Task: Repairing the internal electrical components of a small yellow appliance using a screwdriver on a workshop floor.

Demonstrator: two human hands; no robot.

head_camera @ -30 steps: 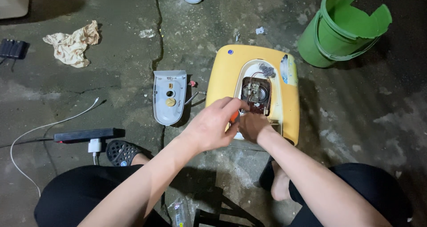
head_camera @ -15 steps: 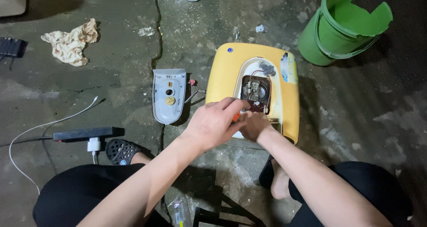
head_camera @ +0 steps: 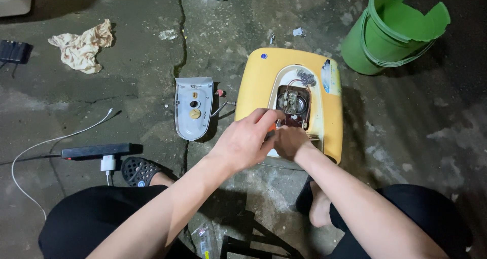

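We work at the lower edge of the open cavity in the yellow, rounded-square plastic appliance housing (head_camera: 258,94), centre of the frame. Left hand (head_camera: 243,142) has its fingers curled together over a small orange-handled tool (head_camera: 271,131); we cannot tell how firmly it pinches. Right hand (head_camera: 289,141) is closed against the housing just beside it, its hold hidden. We judge the tool should stay square to the fastener, the right hand steadying the casing. Detached grey plastic cover plate (head_camera: 193,107) lies left of centre.
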